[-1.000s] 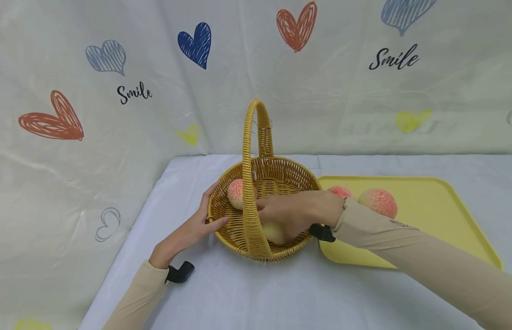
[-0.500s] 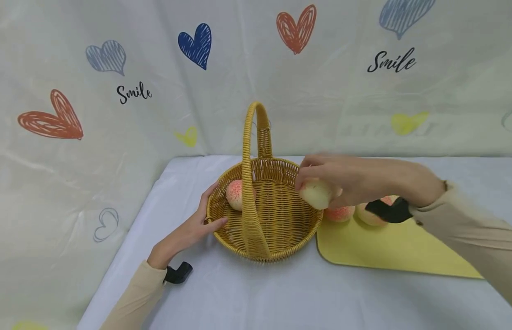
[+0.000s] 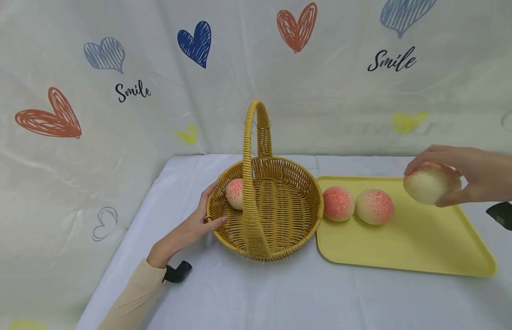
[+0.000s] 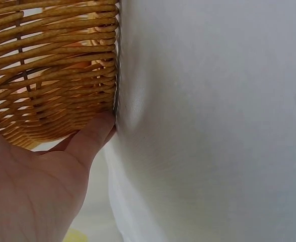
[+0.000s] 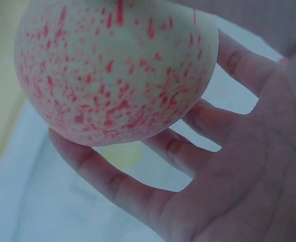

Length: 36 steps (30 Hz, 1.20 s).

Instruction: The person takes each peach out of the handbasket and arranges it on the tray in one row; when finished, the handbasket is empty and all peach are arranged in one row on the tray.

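Note:
My right hand (image 3: pixel 478 172) grips a pale peach (image 3: pixel 432 183) above the right end of the yellow tray (image 3: pixel 429 238). Up close in the right wrist view, red speckles cover the peach (image 5: pixel 113 75) and the fingers of the hand (image 5: pixel 228 166) curve round it. With its thumb over the rim, my left hand (image 3: pixel 194 228) holds the left side of the wicker basket (image 3: pixel 280 215). In the left wrist view, the hand (image 4: pixel 42 181) lies against the woven wall (image 4: pixel 52 75). One peach (image 3: pixel 235 193) sits in the basket, partly behind its handle.
Two peaches, one redder (image 3: pixel 338 204) and one paler (image 3: pixel 375 206), rest side by side on the tray's left part. The tray stands against the basket's right side on a white cloth (image 3: pixel 247 293). A curtain (image 3: pixel 342 91) printed with hearts hangs behind.
My right hand has come up out of the basket with a peach and moved right, across to the tray's far end. The left hand has kept its hold on the basket.

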{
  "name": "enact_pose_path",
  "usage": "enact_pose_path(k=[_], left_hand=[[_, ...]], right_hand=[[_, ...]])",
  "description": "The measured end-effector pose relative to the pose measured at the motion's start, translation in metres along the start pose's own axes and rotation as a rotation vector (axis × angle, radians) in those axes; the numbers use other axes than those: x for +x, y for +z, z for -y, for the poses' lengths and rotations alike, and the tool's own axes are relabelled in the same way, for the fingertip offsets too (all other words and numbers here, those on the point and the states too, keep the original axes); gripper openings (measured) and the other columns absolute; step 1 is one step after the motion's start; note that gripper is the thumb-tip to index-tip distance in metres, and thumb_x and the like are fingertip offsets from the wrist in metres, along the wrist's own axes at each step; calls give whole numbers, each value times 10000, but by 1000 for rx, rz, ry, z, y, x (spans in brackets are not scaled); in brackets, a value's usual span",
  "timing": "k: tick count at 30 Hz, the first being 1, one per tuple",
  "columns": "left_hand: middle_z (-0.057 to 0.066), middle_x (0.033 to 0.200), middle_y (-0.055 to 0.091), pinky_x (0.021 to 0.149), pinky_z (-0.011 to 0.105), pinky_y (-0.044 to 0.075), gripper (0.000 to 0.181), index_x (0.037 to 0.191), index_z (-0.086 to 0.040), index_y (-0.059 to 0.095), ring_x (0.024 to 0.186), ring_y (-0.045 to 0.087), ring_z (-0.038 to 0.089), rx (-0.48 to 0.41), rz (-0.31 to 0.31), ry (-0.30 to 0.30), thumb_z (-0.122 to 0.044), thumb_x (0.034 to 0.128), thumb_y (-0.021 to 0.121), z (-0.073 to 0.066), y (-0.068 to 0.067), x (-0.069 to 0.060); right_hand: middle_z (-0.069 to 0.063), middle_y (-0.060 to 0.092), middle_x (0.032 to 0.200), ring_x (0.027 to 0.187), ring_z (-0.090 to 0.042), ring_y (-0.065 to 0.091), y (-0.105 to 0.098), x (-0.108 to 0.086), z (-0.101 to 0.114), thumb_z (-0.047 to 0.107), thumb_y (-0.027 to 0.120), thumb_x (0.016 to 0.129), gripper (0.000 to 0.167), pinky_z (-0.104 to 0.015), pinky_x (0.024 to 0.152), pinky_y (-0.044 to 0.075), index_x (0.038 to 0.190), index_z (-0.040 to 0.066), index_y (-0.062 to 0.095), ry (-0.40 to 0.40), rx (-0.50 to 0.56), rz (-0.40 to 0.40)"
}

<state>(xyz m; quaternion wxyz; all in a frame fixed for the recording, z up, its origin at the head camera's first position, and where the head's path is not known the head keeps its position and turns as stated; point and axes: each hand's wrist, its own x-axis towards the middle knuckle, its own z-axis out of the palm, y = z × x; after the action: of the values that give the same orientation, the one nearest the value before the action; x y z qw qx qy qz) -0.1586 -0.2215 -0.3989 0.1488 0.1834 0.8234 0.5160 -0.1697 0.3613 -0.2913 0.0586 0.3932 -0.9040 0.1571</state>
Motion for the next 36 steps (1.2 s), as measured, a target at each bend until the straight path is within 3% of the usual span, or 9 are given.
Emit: enact_pose_path(k=[4, 9, 14, 17, 25, 28, 32, 34, 36], left_hand=[[126, 1731, 12, 1181, 562, 278, 954, 1666, -324, -56, 1507, 293, 370, -6, 2, 3, -298, 1026, 650, 0, 0, 1], [127, 1733, -13, 1181, 572, 278, 940, 1666, -312, -63, 1516, 281, 385, -5, 10, 12, -310, 1036, 635, 1, 1, 2], [109, 1734, -4, 1188, 568, 265, 945, 1666, -323, -60, 1522, 267, 363, 1, 7, 14, -303, 1035, 644, 1, 1, 1], [119, 1733, 5, 1188, 571, 261, 941, 1667, -319, -60, 1521, 268, 366, -1, 7, 15, -294, 1037, 639, 1, 1, 2], [115, 1736, -20, 1192, 584, 247, 931, 1669, -316, -54, 1530, 250, 382, -3, 5, 17, -302, 1039, 632, 1, 0, 2], [123, 1733, -6, 1188, 580, 258, 933, 1668, -318, -53, 1520, 272, 380, -6, 5, 15, -295, 1038, 634, 1, 0, 2], [146, 1726, 19, 1185, 581, 266, 938, 1669, -308, -51, 1507, 298, 384, -12, 3, 13, -284, 1033, 639, 0, 0, 2], [149, 1726, 19, 1185, 581, 264, 938, 1669, -304, -51, 1506, 299, 385, -13, 3, 14, -283, 1033, 639, 1, 0, 2], [146, 1727, 14, 1184, 582, 264, 937, 1669, -308, -49, 1504, 299, 384, -13, 4, 13, -287, 1033, 638, 1, 0, 2]], right_hand=[[220, 625, 1159, 1017, 72, 511, 24, -25, -18, -19, 1000, 464, 856, -78, 769, 388, 1212, 203, 648, -1, 69, 13], [219, 611, 1117, 993, 58, 520, 48, -35, -24, -29, 978, 445, 796, -75, 785, 374, 1141, 183, 654, 13, 96, 38], [154, 585, 1069, 902, 48, 495, 53, -26, -18, 126, 996, 600, 631, -174, 744, 437, 1140, 200, 678, 177, -27, 113], [96, 571, 1102, 907, 47, 484, 55, -20, -13, 179, 988, 669, 568, -170, 752, 431, 1155, 203, 695, 222, -53, 94], [104, 522, 1247, 1054, 88, 458, 62, -23, -12, -136, 863, 557, 809, -206, 699, 444, 1268, 203, 675, 151, 33, 58], [110, 563, 1171, 996, 29, 513, 61, -20, -11, -11, 951, 601, 729, -224, 726, 475, 1263, 154, 694, 169, -20, 75], [-9, 608, 1125, 935, -105, 573, 58, -11, -7, 326, 970, 718, 714, -342, 772, 517, 1298, 33, 676, 340, -90, 184], [-61, 609, 1153, 946, -155, 588, 59, -10, -6, 369, 950, 749, 724, -377, 786, 522, 1307, 8, 663, 386, -87, 208], [-58, 603, 1179, 975, -136, 584, 62, -10, -5, 305, 965, 728, 700, -350, 793, 519, 1303, 42, 664, 361, -69, 177]])
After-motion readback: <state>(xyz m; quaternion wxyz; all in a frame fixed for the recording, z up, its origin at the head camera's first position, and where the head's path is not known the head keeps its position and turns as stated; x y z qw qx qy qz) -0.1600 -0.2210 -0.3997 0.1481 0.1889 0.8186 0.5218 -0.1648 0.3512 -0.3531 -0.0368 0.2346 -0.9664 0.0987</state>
